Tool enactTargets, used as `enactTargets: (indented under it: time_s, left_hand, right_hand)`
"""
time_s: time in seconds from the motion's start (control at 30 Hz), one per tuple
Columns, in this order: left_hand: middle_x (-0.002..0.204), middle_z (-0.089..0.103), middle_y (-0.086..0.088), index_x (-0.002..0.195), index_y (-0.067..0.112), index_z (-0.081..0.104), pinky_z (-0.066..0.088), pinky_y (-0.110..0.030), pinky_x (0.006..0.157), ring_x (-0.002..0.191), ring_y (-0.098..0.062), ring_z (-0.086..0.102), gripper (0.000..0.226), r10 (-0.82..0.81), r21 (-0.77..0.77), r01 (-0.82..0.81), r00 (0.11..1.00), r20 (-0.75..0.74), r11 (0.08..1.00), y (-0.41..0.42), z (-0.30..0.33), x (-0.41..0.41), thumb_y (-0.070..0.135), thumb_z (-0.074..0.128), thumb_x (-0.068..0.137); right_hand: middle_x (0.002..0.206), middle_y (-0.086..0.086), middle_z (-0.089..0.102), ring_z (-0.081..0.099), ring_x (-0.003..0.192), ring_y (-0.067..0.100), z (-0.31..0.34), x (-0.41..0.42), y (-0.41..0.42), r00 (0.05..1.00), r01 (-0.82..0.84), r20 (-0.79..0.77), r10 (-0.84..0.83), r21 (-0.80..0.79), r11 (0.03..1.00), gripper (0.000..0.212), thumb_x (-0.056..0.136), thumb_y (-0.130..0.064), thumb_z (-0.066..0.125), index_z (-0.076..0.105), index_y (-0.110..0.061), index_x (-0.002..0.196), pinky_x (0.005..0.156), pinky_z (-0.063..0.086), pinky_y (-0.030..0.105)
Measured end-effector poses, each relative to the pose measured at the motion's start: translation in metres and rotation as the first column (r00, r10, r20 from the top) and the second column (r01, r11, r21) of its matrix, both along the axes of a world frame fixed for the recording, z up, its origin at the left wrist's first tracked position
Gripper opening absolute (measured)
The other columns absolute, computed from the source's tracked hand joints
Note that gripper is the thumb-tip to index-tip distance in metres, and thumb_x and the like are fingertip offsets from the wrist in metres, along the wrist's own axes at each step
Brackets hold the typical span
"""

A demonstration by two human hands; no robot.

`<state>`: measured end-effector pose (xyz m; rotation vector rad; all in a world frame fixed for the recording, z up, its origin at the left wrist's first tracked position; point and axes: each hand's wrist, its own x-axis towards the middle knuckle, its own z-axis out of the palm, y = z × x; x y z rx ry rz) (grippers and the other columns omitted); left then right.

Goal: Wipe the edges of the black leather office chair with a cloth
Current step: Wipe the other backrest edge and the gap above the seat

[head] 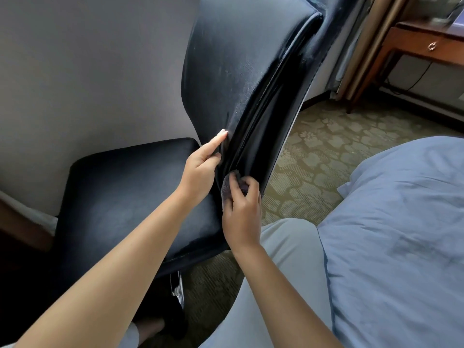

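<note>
The black leather office chair (233, 61) fills the middle of the view, its tall backrest rising to the top and its seat at lower left. My left hand (200, 169) grips the side of the backrest near its base, thumb along the leather. My right hand (241, 212) is just below and to the right of it, fingers closed on a small grey-purple cloth (227, 185). The cloth is pressed against the lower side edge of the backrest, by the seam.
A grey wall stands behind the chair at left. A bed with blue bedding (401, 234) takes up the right. My knee in light trousers (288, 272) is at the bottom centre. Patterned carpet (326, 146) and a wooden desk (414, 43) lie at upper right.
</note>
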<state>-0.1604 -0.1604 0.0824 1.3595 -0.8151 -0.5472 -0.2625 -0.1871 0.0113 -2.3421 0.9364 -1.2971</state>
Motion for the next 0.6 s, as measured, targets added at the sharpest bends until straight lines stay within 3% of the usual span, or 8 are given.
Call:
enactTargets:
  time_s: [0.2, 0.33, 0.37, 0.47, 0.6]
  left_hand:
    - [0.146, 0.043, 0.002, 0.139, 0.012, 0.045, 0.026, -0.035, 0.118, 0.136, -0.005, 0.036, 0.054, 0.003, 0.030, -0.002, 1.000, -0.005, 1.000, -0.004, -0.002, -0.004, -0.013, 0.035, 0.092]
    - [0.144, 0.041, 0.012, 0.141, 0.015, 0.044, 0.024, -0.035, 0.118, 0.137, -0.001, 0.034, 0.052, -0.001, 0.056, 0.000, 1.000, 0.021, 0.998, -0.006, -0.007, -0.007, -0.008, 0.038, 0.094]
    - [0.143, 0.041, 0.014, 0.141, 0.017, 0.045, 0.025, -0.036, 0.118, 0.137, -0.001, 0.034, 0.052, -0.001, 0.065, -0.001, 1.000, 0.021, 0.998, -0.006, -0.008, -0.006, -0.006, 0.038, 0.094]
    - [0.146, 0.043, 0.010, 0.138, 0.024, 0.047, 0.028, -0.041, 0.117, 0.136, -0.004, 0.037, 0.052, 0.001, 0.074, -0.002, 1.000, 0.013, 0.997, -0.011, -0.008, -0.001, -0.003, 0.037, 0.095]
    - [0.146, 0.045, 0.006, 0.137, 0.023, 0.048, 0.030, -0.040, 0.116, 0.135, -0.006, 0.039, 0.051, 0.011, 0.072, -0.011, 1.000, -0.007, 0.997, -0.016, -0.006, -0.001, -0.003, 0.036, 0.095]
  right_hand:
    - [0.112, 0.012, 0.057, 0.058, 0.093, 0.027, -0.001, 0.000, -0.011, 0.999, 0.003, -0.042, -0.003, 0.012, 1.000, 0.045, 0.081, 0.000, 0.071, 0.062, -0.012, 0.124, 0.072, 0.054, 0.032]
    - [0.121, 0.011, 0.048, 0.051, 0.110, 0.028, -0.010, -0.008, -0.025, 1.000, -0.029, 0.020, 0.024, 0.343, 0.939, 0.043, 0.093, -0.010, 0.056, 0.051, -0.013, 0.136, 0.091, 0.048, 0.039]
    - [0.121, 0.010, 0.047, 0.050, 0.112, 0.027, -0.008, -0.010, -0.026, 0.998, -0.048, 0.061, 0.027, 0.364, 0.930, 0.045, 0.093, -0.009, 0.055, 0.049, -0.012, 0.137, 0.094, 0.046, 0.037]
    - [0.121, 0.010, 0.048, 0.049, 0.113, 0.022, 0.008, -0.005, -0.028, 0.981, -0.102, 0.188, 0.051, 0.272, 0.957, 0.047, 0.090, -0.006, 0.056, 0.050, -0.009, 0.136, 0.096, 0.045, 0.032]
    - [0.123, 0.011, 0.047, 0.049, 0.115, 0.023, 0.013, 0.016, -0.034, 0.972, -0.104, 0.228, 0.048, 0.239, 0.966, 0.047, 0.089, -0.010, 0.054, 0.049, -0.008, 0.136, 0.097, 0.046, 0.037]
